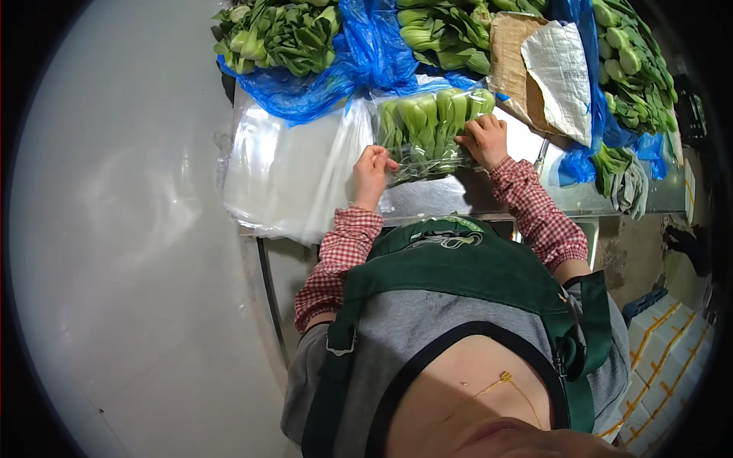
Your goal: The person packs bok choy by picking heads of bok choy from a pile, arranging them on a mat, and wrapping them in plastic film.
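1. At one o'clock in the head view, I have leafy greens (pixel 434 114) lying side by side inside a clear bag (pixel 427 164) on the worktop (pixel 424 200).
2. At the bag's eight o'clock I see the left hand (pixel 371 174), fingers curled nearly closed against the film; I can't tell whether they grip it.
3. At its three o'clock I see the right hand (pixel 489 141), fingers half bent, tips touching the bag; their hold I can't tell either.
4. Clear plastic sheets (pixel 279 164) lie at its nine o'clock, loose greens (pixel 286 38) on blue plastic (pixel 374 49) at ten, cardboard (pixel 508 57) at two.
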`<state>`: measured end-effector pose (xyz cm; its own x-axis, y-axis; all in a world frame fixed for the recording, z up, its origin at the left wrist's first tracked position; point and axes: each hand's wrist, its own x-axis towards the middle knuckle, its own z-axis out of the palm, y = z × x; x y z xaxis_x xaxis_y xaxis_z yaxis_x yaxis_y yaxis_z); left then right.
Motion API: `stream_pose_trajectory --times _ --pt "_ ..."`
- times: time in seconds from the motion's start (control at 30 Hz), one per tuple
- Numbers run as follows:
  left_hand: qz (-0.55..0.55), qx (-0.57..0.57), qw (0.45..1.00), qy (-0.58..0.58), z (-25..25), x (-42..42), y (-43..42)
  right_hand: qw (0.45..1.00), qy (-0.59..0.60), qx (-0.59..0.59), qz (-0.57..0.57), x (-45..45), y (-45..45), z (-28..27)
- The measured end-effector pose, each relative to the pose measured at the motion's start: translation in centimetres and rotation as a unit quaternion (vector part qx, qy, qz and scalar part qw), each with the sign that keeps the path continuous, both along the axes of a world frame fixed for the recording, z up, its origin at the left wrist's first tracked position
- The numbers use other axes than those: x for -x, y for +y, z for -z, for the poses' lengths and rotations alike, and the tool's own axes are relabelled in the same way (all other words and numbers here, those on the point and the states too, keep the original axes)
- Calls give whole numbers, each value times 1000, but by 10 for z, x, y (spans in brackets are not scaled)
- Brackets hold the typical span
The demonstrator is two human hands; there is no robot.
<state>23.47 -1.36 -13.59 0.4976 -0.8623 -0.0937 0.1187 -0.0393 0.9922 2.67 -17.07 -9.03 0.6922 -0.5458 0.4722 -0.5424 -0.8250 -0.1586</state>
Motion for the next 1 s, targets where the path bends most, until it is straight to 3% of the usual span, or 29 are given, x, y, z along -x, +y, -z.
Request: stream_pose_trajectory --times 0.03,0.13,0.27,0.37,0.4,0.53,0.67,0.7,0.77,0.83,0.93,1.0 --pt "-7 3 1000 2 -1 2 -1 1000 2 3 -7 -4 2 -4" --pt "-28 -6 998 -57 -9 7 -5 983 -45 -56 -170 -27 11 -17" --pt "-58 18 995 -84 -1 9 -6 972 -16 -82 -220 -80 24 -19" --pt "-70 48 996 -8 5 7 -6 936 143 -133 -293 -100 13 -12" --pt "-72 66 995 29 8 6 -5 933 148 -130 -301 -102 13 -11" --pt "-14 73 997 -13 23 5 1 939 155 -171 -255 -105 7 -12" --pt "-74 -3 997 13 25 8 -3 954 104 -187 -208 -111 13 -2" --pt "-77 -6 997 17 29 8 -7 965 111 -145 -190 -112 16 -1" --pt "-113 -88 987 -75 42 7 -17 980 120 -54 -152 -117 21 1" --pt "-126 -126 976 -124 33 9 -19 980 139 -50 -136 -119 24 2" --pt "-273 -180 893 -309 7 8 -31 980 173 -36 -91 -117 22 1" --pt "-239 -184 902 -309 9 6 -35 982 152 -22 -110 -112 19 2"
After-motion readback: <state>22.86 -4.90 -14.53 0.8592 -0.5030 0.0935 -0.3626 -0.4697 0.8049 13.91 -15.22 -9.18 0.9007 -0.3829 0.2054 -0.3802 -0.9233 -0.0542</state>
